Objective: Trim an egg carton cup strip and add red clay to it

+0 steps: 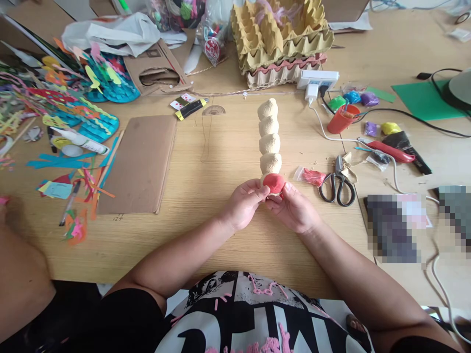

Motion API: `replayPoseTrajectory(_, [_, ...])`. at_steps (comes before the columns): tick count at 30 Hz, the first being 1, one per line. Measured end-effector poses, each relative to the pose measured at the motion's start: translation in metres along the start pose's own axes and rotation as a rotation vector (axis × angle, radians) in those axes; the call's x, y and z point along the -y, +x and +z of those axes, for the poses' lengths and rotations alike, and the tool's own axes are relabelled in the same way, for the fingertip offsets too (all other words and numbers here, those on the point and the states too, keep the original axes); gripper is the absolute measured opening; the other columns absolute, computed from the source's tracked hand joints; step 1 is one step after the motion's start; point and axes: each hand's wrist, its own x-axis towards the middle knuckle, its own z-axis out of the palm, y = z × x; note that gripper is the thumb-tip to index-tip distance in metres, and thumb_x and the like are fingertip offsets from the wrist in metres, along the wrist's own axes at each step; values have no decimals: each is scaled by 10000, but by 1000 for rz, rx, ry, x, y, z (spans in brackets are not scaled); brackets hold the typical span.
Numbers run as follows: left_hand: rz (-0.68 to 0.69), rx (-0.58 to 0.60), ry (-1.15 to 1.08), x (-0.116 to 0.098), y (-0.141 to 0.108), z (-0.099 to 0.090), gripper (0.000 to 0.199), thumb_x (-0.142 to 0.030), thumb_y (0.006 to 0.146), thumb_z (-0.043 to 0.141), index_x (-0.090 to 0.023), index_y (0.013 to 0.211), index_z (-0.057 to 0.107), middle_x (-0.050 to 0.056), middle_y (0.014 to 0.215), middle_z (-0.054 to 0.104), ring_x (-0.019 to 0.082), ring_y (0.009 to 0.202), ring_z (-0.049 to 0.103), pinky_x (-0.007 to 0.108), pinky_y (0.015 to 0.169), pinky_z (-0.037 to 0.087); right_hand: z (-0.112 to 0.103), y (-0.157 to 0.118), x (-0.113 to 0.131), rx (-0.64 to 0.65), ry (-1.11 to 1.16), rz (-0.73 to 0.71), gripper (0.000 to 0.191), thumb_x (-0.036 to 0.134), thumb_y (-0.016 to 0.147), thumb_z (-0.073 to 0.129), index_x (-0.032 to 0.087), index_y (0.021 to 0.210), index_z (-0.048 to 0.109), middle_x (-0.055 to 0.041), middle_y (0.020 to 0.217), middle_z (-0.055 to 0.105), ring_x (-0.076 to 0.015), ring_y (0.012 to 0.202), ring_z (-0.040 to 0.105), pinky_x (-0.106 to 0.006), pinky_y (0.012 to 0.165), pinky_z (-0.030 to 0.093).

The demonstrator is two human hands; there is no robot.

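A row of several cream egg-carton cups (270, 137) points away from me over the table. On its near end cup sits a smooth patch of red clay (274, 183). My left hand (246, 203) grips that end from the left, thumb pressed against the clay's edge. From the right my right hand (293, 208) pinches the same end, its thumb on the red clay. Some fingers of both hands are hidden under the cup. Close to my right hand lie a small bag of red clay (312, 176) and black-handled scissors (338, 184).
Brown cardboard (134, 164) and paper scraps lie left. Egg trays (281, 49) are stacked at the back. A power strip (318, 78), white cable, red cup (342, 119) and coloured clay packs stand right. Another person's arm (22, 274) shows at the left edge.
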Motion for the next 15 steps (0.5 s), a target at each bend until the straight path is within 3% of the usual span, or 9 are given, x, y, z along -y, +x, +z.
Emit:
replayPoseTrajectory(6, [8,4,-3,-5,-1,2,535,-663,740,901,-191,674,660,11,697,582,177,727,582,352,743,474,-1,-1,2,-18,-14,7,476,571,791,923,238,726,590,45,682,378,-156,733,499,-277,652,429])
replayPoseTrajectory(15, [67,-52,24,-1,-1,3,463,-609,757,915,-191,748,717,7,706,576,160,715,515,340,742,431,-1,1,1,-36,-35,-18,435,559,788,926,250,751,622,49,682,364,-153,699,447,-286,649,445])
